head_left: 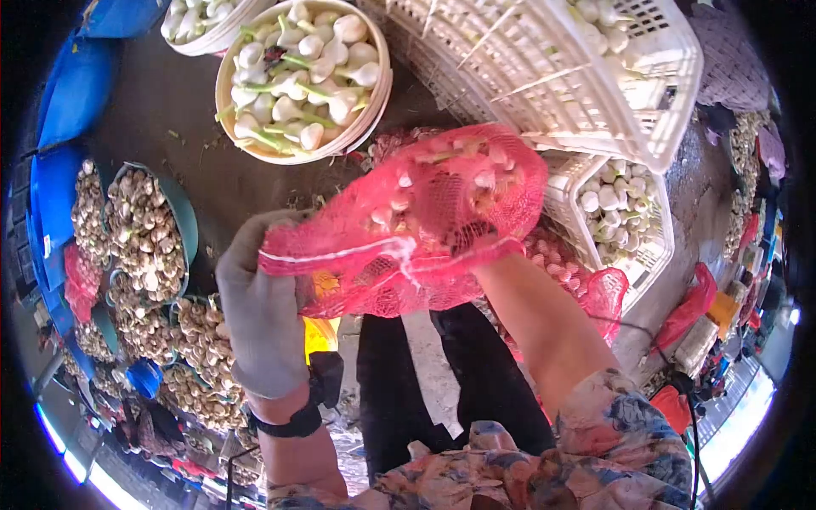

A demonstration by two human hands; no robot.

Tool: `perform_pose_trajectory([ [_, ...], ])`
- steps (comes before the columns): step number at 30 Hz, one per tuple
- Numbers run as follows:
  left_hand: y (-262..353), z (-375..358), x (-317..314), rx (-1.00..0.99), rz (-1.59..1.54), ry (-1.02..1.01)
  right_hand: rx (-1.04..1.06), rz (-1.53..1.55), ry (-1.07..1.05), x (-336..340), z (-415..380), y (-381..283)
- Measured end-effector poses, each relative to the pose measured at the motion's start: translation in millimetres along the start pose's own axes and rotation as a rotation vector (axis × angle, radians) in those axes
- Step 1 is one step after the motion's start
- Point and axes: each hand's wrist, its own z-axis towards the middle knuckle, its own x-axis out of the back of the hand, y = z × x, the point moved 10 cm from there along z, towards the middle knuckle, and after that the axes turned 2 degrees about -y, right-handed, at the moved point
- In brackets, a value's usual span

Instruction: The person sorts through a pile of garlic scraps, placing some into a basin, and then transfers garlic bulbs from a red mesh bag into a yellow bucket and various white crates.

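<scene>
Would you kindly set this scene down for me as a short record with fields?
Left hand: gloved left hand grips the edge of the red mesh bag
Right hand: hidden inside the bag; only the bare right forearm shows
Bag contents: garlic bulbs, partly filling it
Ahead: round basket of trimmed white garlic
Right: white plastic crates holding garlic
Left: bowls of untrimmed garlic

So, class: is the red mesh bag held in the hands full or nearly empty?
Only partly filled. The red mesh bag hangs slack, with some white bulbs showing through its netting; the gloved left hand grips its edge.
</scene>
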Motion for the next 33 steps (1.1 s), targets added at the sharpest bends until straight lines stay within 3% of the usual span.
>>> perform_pose_trajectory([
  [2,24,7,28,-0.303,0.259,0.27,-0.004,-0.04,-0.012,-21,34,12],
  [3,26,13,34,-0.174,0.097,0.236,-0.024,-0.067,-0.021,-23,31,26],
  [6,21,30,25,-0.141,0.035,0.123,-0.044,-0.184,-0.067,21,16,44],
  [8,16,35,8,-0.085,0.04,0.07,-0.053,-0.264,-0.09,36,2,50],
  [10,25,37,-27,-0.135,0.222,-0.173,-0.061,-0.344,-0.111,56,-10,51],
  [11,23,38,-36,-0.042,0.138,-0.215,-0.06,-0.381,-0.121,62,-14,52],
  [15,21,41,-58,0.019,0.073,-0.315,-0.061,-0.506,-0.149,51,-38,66],
  [19,22,42,-69,0.001,0.088,-0.32,-0.048,-0.59,-0.159,65,-61,77],
  [21,29,41,-68,-0.059,0.268,-0.286,-0.043,-0.634,-0.162,84,-69,79],
  [26,25,33,-98,-0.057,0.223,-0.391,-0.04,-0.767,-0.199,129,-97,86],
  [28,31,31,-104,-0.112,0.252,-0.399,-0.033,-0.817,-0.221,131,-97,92],
  [31,26,28,-111,-0.028,0.305,-0.439,-0.017,-0.889,-0.254,123,-93,105],
  [33,30,28,-109,-0.119,0.324,-0.392,-0.002,-0.93,-0.277,124,-93,112],
])
